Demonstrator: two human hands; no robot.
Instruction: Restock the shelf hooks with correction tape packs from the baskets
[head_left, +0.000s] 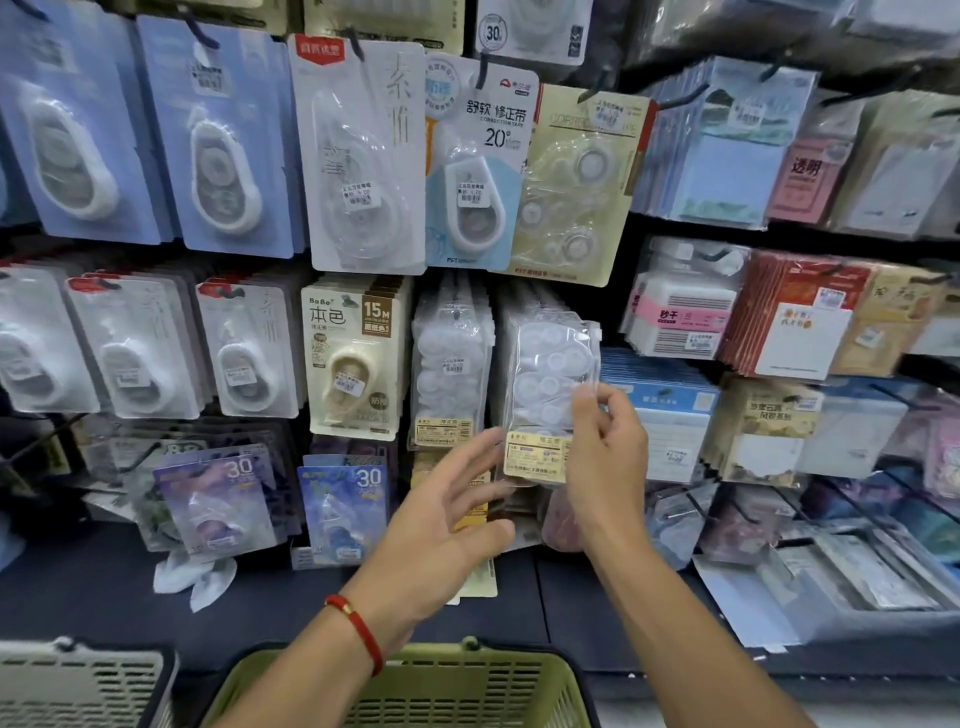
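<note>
Fingers (597, 400) of your right hand (605, 457) pinched clear correction tape pack (550, 384) at its right edge, centre right of frame, against hanging row. Your left hand (441, 525) hovered just below-left, fingers spread, holding nothing. Step, by my reading: hanging pack on hook. Next move called for lining top hole with prong. Green basket (467, 686) sat at bottom centre.

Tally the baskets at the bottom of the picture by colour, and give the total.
Green basket: 1
Grey basket: 1
Total: 2
</note>
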